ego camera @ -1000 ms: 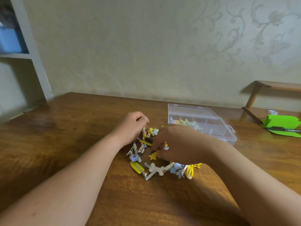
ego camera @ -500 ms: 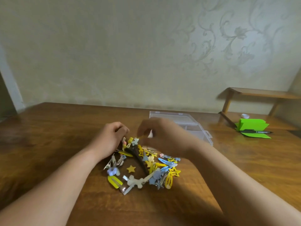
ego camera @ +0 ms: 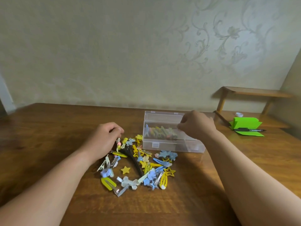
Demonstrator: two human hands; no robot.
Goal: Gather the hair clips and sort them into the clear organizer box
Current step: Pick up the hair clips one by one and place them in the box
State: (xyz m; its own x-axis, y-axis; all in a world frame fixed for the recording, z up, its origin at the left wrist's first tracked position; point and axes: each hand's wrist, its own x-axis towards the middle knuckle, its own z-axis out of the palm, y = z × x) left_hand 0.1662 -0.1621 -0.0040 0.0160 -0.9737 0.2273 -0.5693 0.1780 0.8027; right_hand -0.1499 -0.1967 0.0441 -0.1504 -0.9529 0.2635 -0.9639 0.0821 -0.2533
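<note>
**Right hand crosses to the box**

Half a second ago the right hand (ego camera: 197,126) was above the far side of the hair clips (ego camera: 140,165). Now it has moved right and hovers over the clear organizer box (ego camera: 162,145), fingertips pinched together above its right part. I cannot tell whether a clip sits between them.

The left hand (ego camera: 104,139) has kept its place at the pile's far left edge, fingers curled and touching clips there. No definite grip shows.

The box stands just beyond the pile on the wooden table (ego camera: 48,136), lid (ego camera: 162,115) open behind, with sorted clips (ego camera: 160,133) in its left compartment. A green stand (ego camera: 244,123) with a pen (ego camera: 250,130) sits far right.
</note>
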